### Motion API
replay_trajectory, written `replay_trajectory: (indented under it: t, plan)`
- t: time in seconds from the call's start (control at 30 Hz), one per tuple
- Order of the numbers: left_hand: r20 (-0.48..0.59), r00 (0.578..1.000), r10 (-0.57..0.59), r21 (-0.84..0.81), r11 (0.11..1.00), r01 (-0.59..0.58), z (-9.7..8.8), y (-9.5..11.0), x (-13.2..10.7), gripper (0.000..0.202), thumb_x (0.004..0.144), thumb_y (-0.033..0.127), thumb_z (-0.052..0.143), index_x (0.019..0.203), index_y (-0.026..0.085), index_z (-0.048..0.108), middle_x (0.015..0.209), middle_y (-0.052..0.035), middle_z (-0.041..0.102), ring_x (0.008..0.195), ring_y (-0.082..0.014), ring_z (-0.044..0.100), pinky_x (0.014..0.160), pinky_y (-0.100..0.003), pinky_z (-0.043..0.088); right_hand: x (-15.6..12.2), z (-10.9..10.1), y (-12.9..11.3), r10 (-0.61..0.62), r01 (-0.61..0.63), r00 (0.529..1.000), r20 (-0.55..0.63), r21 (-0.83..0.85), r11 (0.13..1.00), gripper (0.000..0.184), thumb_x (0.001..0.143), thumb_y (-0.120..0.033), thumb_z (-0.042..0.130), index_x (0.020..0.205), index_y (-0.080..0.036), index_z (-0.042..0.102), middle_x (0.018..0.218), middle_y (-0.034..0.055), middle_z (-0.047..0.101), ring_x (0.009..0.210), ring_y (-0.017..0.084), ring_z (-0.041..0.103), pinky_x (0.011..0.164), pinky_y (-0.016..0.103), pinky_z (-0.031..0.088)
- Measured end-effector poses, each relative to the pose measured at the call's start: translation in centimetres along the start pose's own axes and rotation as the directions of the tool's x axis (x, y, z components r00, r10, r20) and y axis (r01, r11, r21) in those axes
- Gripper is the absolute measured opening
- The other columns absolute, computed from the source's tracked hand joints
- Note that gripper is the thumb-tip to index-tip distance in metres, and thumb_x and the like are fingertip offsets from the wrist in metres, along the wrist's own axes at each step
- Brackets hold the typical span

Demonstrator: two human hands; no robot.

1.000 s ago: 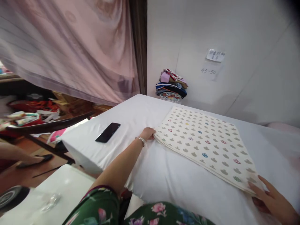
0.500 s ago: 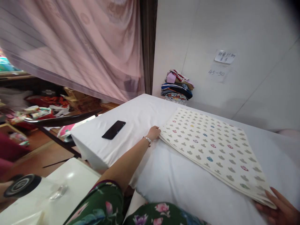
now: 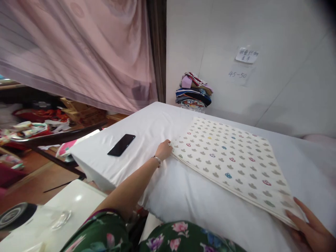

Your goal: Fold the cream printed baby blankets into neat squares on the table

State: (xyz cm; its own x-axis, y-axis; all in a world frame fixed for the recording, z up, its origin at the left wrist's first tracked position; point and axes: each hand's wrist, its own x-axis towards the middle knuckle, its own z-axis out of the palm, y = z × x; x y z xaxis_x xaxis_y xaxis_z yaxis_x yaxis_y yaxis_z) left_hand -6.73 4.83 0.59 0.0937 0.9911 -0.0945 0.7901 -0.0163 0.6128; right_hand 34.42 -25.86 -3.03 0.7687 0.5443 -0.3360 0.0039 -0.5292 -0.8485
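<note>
A folded cream cloth (image 3: 231, 161) with grey, blue and pink cloud-like prints lies flat in layers on the white-covered table (image 3: 199, 199). At its near left corner my left hand (image 3: 164, 149), with a bracelet on the wrist, pinches the layered edge. My right hand (image 3: 311, 225) grips the near right corner, thumb and a finger on top and the other fingers partly hidden below. Left of my left hand, a black phone (image 3: 121, 145) rests on the tabletop.
Against the wall stands a stack of folded fabrics (image 3: 194, 91). A pink curtain (image 3: 105, 52) hangs behind the table's left side. At lower left is a white machine surface (image 3: 70, 206) with a black handwheel (image 3: 18, 215). Paper notes (image 3: 246, 56) are stuck on the wall.
The view has turned slightly, so the scene sits further left. Both hands stay at the cloth's two near corners; the right thumb now lies further over the top of its corner.
</note>
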Motion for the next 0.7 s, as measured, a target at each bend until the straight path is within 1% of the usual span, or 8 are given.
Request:
replay_trajectory:
  t: [0.13,0.2,0.27,0.37,0.47,0.57,0.63,0.7]
  plan:
    - [-0.028,0.998,0.056,0.222,0.974,-0.048,-0.4,0.8,-0.7,0.033,0.078,0.024,0.043,0.109,0.018,0.052,0.106,-0.0125,0.059,0.1,-0.0259,0.054,0.083,-0.035,0.039,-1.3,0.0,-1.2,-0.003,-0.026,0.989,0.147,0.194,0.981,0.085,0.058,-0.049,0.071,0.132,-0.04,0.032,0.053,-0.0022,0.051,0.041,0.014,0.048,0.036,0.025,0.035]
    - [-0.086,0.98,0.181,0.361,0.922,-0.139,-0.4,2.0,-1.1,0.033,0.08,0.03,0.043,0.11,0.018,0.052,0.113,-0.0131,0.055,0.105,-0.0281,0.05,0.087,-0.038,0.037,-2.2,0.1,-1.9,-0.034,-0.016,0.986,0.165,0.292,0.956,0.081,0.064,-0.048,0.067,0.134,-0.037,0.028,0.064,-0.0006,0.058,0.044,0.013,0.049,0.034,0.022,0.034]
    - [-0.091,0.925,0.37,0.383,0.87,-0.311,0.4,4.1,-1.8,0.037,0.083,0.035,0.042,0.114,0.017,0.049,0.118,-0.0125,0.052,0.109,-0.0276,0.046,0.092,-0.038,0.035,-2.8,0.4,-2.4,-0.048,-0.023,0.982,0.181,0.37,0.929,0.076,0.07,-0.051,0.06,0.135,-0.033,0.024,0.068,0.0004,0.06,0.046,0.014,0.05,0.033,0.021,0.031]
    - [0.02,0.764,0.645,0.239,0.739,-0.63,3.3,8.8,-4.2,0.037,0.085,0.038,0.041,0.115,0.018,0.048,0.118,-0.0097,0.052,0.111,-0.0232,0.045,0.097,-0.034,0.031,-2.9,0.5,-2.6,-0.06,-0.036,0.978,0.2,0.446,0.895,0.066,0.08,-0.055,0.044,0.136,-0.03,0.019,0.065,0.0,0.058,0.046,0.015,0.051,0.033,0.02,0.031]
    - [0.187,0.514,0.837,0.021,0.52,-0.854,7.6,14.0,-8.5,0.036,0.085,0.041,0.042,0.113,0.019,0.049,0.116,-0.0082,0.054,0.109,-0.0219,0.046,0.095,-0.034,0.033,-2.8,0.4,-2.4,-0.063,-0.039,0.98,0.187,0.497,0.867,0.064,0.083,-0.057,0.036,0.137,-0.029,0.016,0.066,0.0013,0.059,0.047,0.015,0.052,0.033,0.019,0.03]
    - [0.275,0.283,0.919,-0.137,0.328,-0.935,12.1,18.5,-12.7,0.038,0.081,0.041,0.05,0.113,0.021,0.048,0.113,-0.0081,0.054,0.105,-0.0229,0.048,0.09,-0.037,0.036,-2.8,0.5,-2.2,-0.094,-0.008,0.982,0.161,0.537,0.843,0.067,0.083,-0.058,0.036,0.139,-0.029,0.014,0.067,0.0018,0.059,0.048,0.015,0.054,0.034,0.019,0.029]
    - [0.317,0.225,0.921,-0.18,0.291,-0.94,14.8,20.7,-14.4,0.04,0.077,0.042,0.055,0.11,0.021,0.049,0.109,-0.0084,0.054,0.104,-0.0239,0.048,0.087,-0.038,0.037,-2.9,0.9,-2.1,-0.118,0.026,0.984,0.136,0.544,0.839,0.07,0.082,-0.059,0.036,0.139,-0.029,0.011,0.066,0.0009,0.059,0.047,0.014,0.054,0.034,0.018,0.029]
    - [0.359,0.249,0.899,-0.196,0.334,-0.922,17.0,22.4,-15.2,0.043,0.072,0.045,0.059,0.107,0.02,0.05,0.106,-0.009,0.054,0.101,-0.0244,0.049,0.083,-0.037,0.039,-3.0,1.2,-2.0,-0.161,0.075,0.981,0.111,0.544,0.836,0.073,0.081,-0.061,0.038,0.14,-0.029,0.009,0.066,-0.0002,0.059,0.046,0.013,0.053,0.035,0.019,0.03]
